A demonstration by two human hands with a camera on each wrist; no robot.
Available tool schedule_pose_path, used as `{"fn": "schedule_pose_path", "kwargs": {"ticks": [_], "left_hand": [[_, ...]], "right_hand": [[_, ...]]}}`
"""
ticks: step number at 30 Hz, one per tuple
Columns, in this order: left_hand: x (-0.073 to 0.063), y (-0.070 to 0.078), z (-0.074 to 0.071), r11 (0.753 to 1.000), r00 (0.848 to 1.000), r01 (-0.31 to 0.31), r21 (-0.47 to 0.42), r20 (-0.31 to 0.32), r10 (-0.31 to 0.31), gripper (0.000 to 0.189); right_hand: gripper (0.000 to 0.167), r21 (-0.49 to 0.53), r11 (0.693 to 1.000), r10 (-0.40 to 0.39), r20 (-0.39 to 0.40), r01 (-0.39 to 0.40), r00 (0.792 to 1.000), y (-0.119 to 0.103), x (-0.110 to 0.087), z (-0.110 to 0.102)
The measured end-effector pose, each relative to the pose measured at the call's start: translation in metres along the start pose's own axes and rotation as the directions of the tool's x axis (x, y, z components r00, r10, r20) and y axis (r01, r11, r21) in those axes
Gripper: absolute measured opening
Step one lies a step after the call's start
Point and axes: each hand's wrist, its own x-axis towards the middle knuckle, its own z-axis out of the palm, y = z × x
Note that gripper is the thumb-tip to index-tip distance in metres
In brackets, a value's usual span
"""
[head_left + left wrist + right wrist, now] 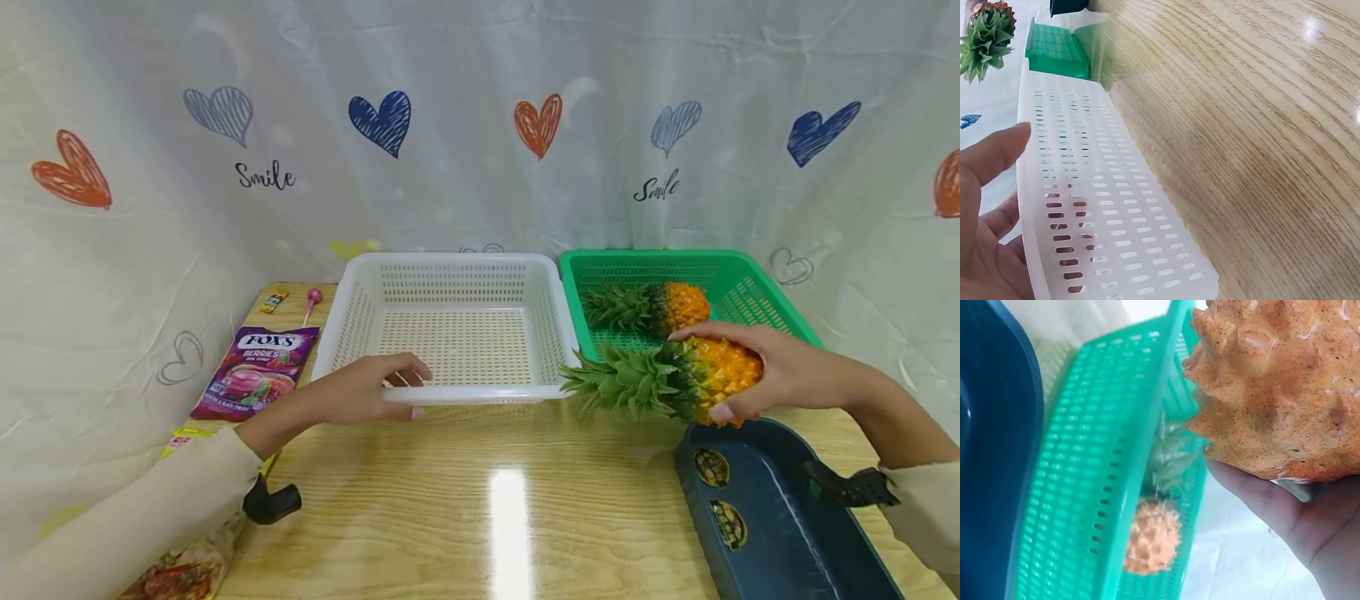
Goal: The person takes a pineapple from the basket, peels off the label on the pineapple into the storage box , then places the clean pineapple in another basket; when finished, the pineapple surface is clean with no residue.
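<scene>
My right hand (795, 367) grips the orange body of a pineapple (723, 375), thumb in front and fingers over the top. Its green crown points left. It is held over the front rim of the green basket (772, 292), where a second pineapple (686, 307) lies. The right wrist view shows the held pineapple (1285, 387) close up, its crown out of frame. My left hand (367, 387) is at the front rim of the white basket (442, 393), its fingers loosely bent over the inside and the thumb in front; it pinches nothing.
A dark blue tray (787, 517) lies at the front right. On the left are a purple candy bag (262, 371), a pink lollipop (313, 298), a small wrapped candy (273, 302) and a yellow-edged clear food pack (187, 567). A heart-printed curtain (465, 167) hangs behind the baskets.
</scene>
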Motion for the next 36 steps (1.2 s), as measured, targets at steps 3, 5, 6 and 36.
{"fn": "schedule_pose_path", "kwargs": {"ticks": [3, 5, 6, 36], "left_hand": [[0.002, 0.0, 0.001, 1.0, 1.0, 0.002, 0.0, 0.006, -0.002, 0.033], [0.002, -0.001, 0.001, 1.0, 1.0, 0.009, -0.001, 0.015, -0.009, 0.027], [0.003, -0.001, 0.001, 1.0, 1.0, 0.013, -0.004, 0.02, -0.013, 0.025], [0.005, -0.002, -0.001, 1.0, 0.999, 0.008, -0.015, 0.042, -0.007, 0.02]], "right_hand": [[0.08, -0.058, 0.998, 0.004, -0.016, -0.005, 1.0, 0.003, 0.002, -0.006], [0.08, -0.108, 0.994, 0.007, -0.039, -0.012, 0.999, 0.004, 0.004, -0.009], [0.08, -0.128, 0.992, 0.011, -0.048, -0.017, 0.999, 0.005, 0.005, -0.011], [0.073, -0.231, 0.952, 0.182, -0.101, -0.201, 0.978, 0.043, 0.02, -0.059]]}}
